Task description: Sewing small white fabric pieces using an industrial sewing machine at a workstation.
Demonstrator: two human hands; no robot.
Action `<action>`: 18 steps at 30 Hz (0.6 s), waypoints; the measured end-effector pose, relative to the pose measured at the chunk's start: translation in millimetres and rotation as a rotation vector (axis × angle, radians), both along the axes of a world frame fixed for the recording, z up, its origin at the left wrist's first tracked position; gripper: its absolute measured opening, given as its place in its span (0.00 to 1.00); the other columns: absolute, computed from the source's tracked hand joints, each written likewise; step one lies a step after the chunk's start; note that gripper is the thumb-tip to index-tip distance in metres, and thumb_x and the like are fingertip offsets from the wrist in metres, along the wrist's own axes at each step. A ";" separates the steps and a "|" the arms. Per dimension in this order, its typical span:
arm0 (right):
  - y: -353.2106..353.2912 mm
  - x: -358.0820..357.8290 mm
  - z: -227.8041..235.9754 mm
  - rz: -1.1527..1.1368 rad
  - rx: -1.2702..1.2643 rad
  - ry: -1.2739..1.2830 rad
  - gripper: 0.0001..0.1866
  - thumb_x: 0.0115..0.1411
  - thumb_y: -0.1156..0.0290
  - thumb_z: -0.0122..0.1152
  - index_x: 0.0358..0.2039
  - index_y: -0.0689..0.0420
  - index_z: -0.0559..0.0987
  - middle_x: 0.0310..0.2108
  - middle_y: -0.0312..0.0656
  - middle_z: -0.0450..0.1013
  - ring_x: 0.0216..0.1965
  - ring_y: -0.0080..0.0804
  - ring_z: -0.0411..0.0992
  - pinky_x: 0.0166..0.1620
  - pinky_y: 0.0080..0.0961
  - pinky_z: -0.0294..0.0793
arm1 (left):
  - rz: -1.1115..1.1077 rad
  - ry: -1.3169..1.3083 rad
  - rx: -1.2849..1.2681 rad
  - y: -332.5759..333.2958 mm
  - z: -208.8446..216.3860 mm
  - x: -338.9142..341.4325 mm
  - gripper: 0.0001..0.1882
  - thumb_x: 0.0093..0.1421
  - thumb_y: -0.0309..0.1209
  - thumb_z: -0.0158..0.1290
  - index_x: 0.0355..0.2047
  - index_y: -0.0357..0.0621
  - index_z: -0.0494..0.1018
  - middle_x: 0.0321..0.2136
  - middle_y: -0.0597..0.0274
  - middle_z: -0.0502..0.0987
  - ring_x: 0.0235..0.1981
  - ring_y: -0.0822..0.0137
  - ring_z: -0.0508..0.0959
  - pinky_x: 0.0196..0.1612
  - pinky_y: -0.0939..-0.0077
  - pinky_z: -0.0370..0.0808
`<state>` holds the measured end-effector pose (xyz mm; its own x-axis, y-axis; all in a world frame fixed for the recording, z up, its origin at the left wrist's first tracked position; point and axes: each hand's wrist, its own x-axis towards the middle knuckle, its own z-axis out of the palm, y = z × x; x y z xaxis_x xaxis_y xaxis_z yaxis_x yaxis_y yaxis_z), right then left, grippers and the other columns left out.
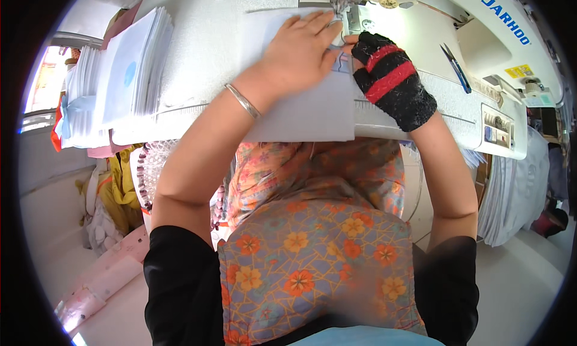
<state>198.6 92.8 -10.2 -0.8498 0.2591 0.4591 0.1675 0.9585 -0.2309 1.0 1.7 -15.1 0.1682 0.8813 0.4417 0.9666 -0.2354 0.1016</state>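
A pale, whitish piece of cloth (306,115) lies on the sewing machine's bed (198,81), its far right corner under the presser foot (341,8). My left hand (300,54), bare with a silver bangle (243,101) at the wrist, lies flat on the cloth with fingers stretched toward the foot. In a black and red fingerless glove, my right hand (389,75) is at the cloth's right edge, its fingers bent and closed on that edge just below the foot. Between the hands shows a small blue and pink printed patch (341,62); the right fingertips are partly hidden.
Blue-handled thread snips (457,69) lie right of my gloved hand. The machine's white arm (511,27) rises at the right. Stacks of folded pale cloth (129,69) stand at the left. A small compartment with bobbins (498,127) sits at the bed's right end.
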 end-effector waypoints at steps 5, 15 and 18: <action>1.8 0.8 -0.8 0.019 -0.001 0.053 0.22 0.48 0.83 0.54 0.45 0.54 0.78 0.50 0.44 0.74 0.51 0.48 0.72 0.55 0.37 0.73 | -0.235 -0.081 0.184 8.8 4.2 -42.2 0.18 0.59 0.31 0.53 0.49 0.41 0.75 0.52 0.48 0.74 0.53 0.49 0.73 0.57 0.58 0.69; 7.4 3.7 -9.3 0.038 0.044 0.021 0.23 0.48 0.82 0.54 0.46 0.52 0.79 0.50 0.41 0.74 0.52 0.46 0.71 0.57 0.36 0.72 | 0.095 -0.019 -0.052 -30.3 41.9 -9.6 0.17 0.59 0.33 0.53 0.46 0.37 0.76 0.51 0.42 0.75 0.52 0.45 0.74 0.57 0.56 0.70; 5.3 5.0 -6.6 0.019 0.116 0.006 0.23 0.49 0.82 0.54 0.47 0.51 0.80 0.49 0.42 0.75 0.51 0.46 0.71 0.57 0.37 0.72 | 0.205 -0.019 -0.005 -31.3 41.2 -16.4 0.19 0.59 0.36 0.54 0.46 0.37 0.76 0.52 0.40 0.74 0.52 0.43 0.74 0.58 0.57 0.69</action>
